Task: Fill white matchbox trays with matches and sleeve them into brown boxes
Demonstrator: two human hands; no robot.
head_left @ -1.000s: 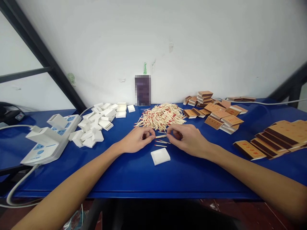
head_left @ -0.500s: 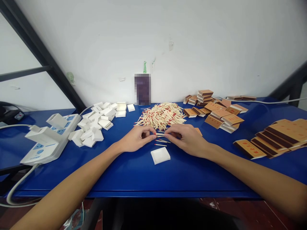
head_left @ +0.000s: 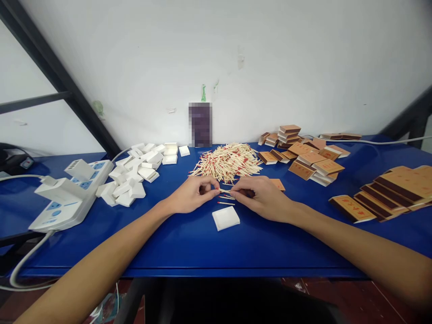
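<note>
Thumb and forefinger of my left hand [head_left: 195,195] are closed at the red-headed end of a few matchsticks [head_left: 224,191]. My right hand [head_left: 261,198] pinches their other end, so the sticks lie level between both hands; their exact number is hard to make out. Just below, several loose matches [head_left: 226,203] rest on the blue table. Nearer to me lies a small white matchbox tray [head_left: 226,218]. Behind my fingers spreads a large heap of matches [head_left: 229,162]. A matchbox sleeve [head_left: 277,184] is partly hidden behind my right hand.
White trays [head_left: 131,173] are piled at the left, beside a power strip [head_left: 77,193] with plugs and cables. Brown matchbox sleeves [head_left: 313,162] lie at the back right, and a further stack [head_left: 394,193] at the right. A blurred dark panel [head_left: 200,125] leans against the wall.
The matches between my hands have come together into a tighter bunch. My right fingers have shifted slightly left, closer to my left hand.
</note>
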